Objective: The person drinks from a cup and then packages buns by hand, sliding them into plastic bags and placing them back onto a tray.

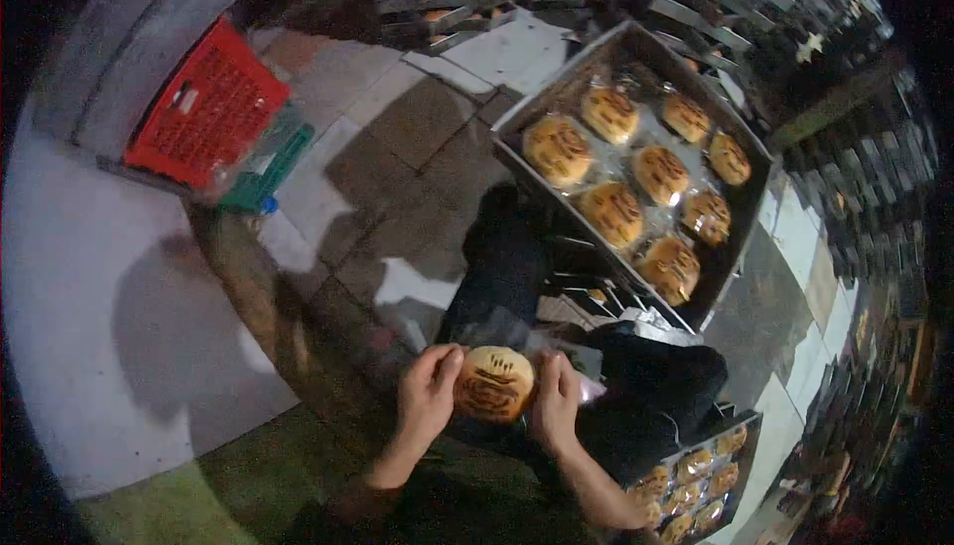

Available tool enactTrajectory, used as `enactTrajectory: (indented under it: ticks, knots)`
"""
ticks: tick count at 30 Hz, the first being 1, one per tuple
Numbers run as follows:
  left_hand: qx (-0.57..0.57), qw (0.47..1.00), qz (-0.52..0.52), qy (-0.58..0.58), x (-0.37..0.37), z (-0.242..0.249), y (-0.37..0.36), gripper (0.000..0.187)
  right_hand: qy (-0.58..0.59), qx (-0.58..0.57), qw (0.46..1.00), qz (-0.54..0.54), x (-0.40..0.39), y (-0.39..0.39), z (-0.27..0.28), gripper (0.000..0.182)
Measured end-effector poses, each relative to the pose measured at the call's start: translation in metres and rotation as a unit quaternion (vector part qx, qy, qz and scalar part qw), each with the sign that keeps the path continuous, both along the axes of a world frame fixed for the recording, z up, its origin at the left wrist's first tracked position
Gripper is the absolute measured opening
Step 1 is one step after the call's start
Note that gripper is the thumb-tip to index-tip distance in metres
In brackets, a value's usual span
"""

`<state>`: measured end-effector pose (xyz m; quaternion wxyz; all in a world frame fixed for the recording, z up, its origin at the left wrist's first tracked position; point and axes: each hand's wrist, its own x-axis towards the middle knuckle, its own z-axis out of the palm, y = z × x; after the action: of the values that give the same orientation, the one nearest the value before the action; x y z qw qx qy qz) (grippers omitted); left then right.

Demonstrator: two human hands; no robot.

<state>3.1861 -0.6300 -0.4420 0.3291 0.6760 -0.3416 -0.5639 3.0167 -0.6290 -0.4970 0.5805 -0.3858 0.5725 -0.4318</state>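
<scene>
A round bun (494, 386) with dark brown swirled markings is held up over my lap, one hand at each side. My left hand (427, 396) is closed at its left edge, thumb on top. On the opposite edge, my right hand (556, 398) is closed with its thumb up. Thin clear plastic shows behind the bun, between the hands. Ahead and to the right stands a deep metal tray (593, 225) with several similar buns (612, 214) in clear wrapping.
A second tray (733, 490) of wrapped buns sits low at the right. At the left are a red plastic basket (214, 98) and a green one (266, 162). Stacked metal trays (884, 187) line the right side and back. Tiles (397, 138) cover the floor.
</scene>
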Motion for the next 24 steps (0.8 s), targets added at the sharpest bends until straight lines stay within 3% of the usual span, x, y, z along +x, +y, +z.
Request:
enactTrajectory:
  ticks: [2, 4, 5, 6, 8, 10, 11, 12, 14, 15, 16, 18, 19, 20, 22, 24]
  knots:
    - [-0.114, 0.982, 0.019, -0.152, 0.0, -0.027, 0.006, 0.025, 0.018, 0.009, 1.0, -0.011, 0.012, -0.008, 0.01, 0.026]
    - [-0.128, 0.983, 0.021, -0.13, 0.003, -0.003, -0.016, 0.019, 0.271, -0.133, 0.95, 0.085, 0.015, -0.03, 0.034, 0.015]
    - [-0.197, 0.973, 0.02, -0.122, 0.005, 0.002, -0.026, 0.017, 0.234, -0.157, 0.957, 0.075, 0.018, -0.04, 0.064, 0.012]
    - [-0.262, 0.958, 0.018, -0.114, 0.006, 0.012, -0.029, 0.015, 0.271, -0.161, 0.946, 0.08, 0.016, -0.043, 0.085, 0.009]
    - [-0.295, 0.952, 0.029, -0.077, 0.005, 0.038, -0.028, 0.014, 0.322, -0.336, 0.885, 0.024, 0.011, -0.043, 0.1, 0.007]
    - [-0.37, 0.92, 0.021, -0.129, 0.005, 0.024, -0.024, 0.012, 0.277, -0.306, 0.909, 0.055, 0.008, -0.049, 0.087, 0.01]
    - [-0.33, 0.927, -0.013, -0.18, 0.006, 0.015, -0.031, 0.009, 0.227, -0.269, 0.932, 0.089, 0.007, -0.052, 0.077, 0.012]
    - [-0.335, 0.924, -0.014, -0.184, 0.008, 0.014, -0.026, 0.009, 0.166, -0.051, 0.981, 0.082, 0.008, -0.048, 0.072, 0.008]
    - [-0.342, 0.93, -0.019, -0.134, 0.012, 0.025, -0.018, 0.008, 0.19, -0.189, 0.956, 0.12, 0.001, -0.039, 0.091, 0.007]
    - [-0.369, 0.923, -0.025, -0.109, 0.011, 0.046, -0.013, 0.008, 0.209, -0.313, 0.915, 0.147, -0.002, -0.035, 0.111, 0.005]
    - [-0.368, 0.923, -0.031, -0.11, 0.011, 0.068, -0.012, 0.008, 0.201, -0.363, 0.902, 0.116, 0.0, -0.031, 0.129, 0.005]
    - [-0.439, 0.877, -0.151, -0.125, 0.012, 0.101, -0.03, 0.009, 0.225, -0.384, 0.886, 0.131, -0.003, -0.039, 0.151, 0.004]
    - [-0.312, 0.927, -0.173, -0.12, 0.012, 0.098, -0.041, 0.012, 0.248, -0.365, 0.883, 0.158, -0.002, -0.057, 0.146, 0.007]
    - [-0.263, 0.947, -0.148, -0.109, 0.011, 0.084, -0.061, 0.012, 0.27, -0.34, 0.881, 0.186, 0.0, -0.079, 0.134, 0.011]
    - [-0.202, 0.971, -0.119, -0.054, 0.019, 0.047, -0.079, 0.012, 0.289, -0.262, 0.918, 0.07, 0.004, -0.117, 0.105, 0.018]
    - [-0.172, 0.975, 0.119, 0.074, 0.021, 0.028, -0.09, 0.016, 0.247, -0.238, 0.938, 0.05, -0.006, -0.108, 0.075, 0.017]
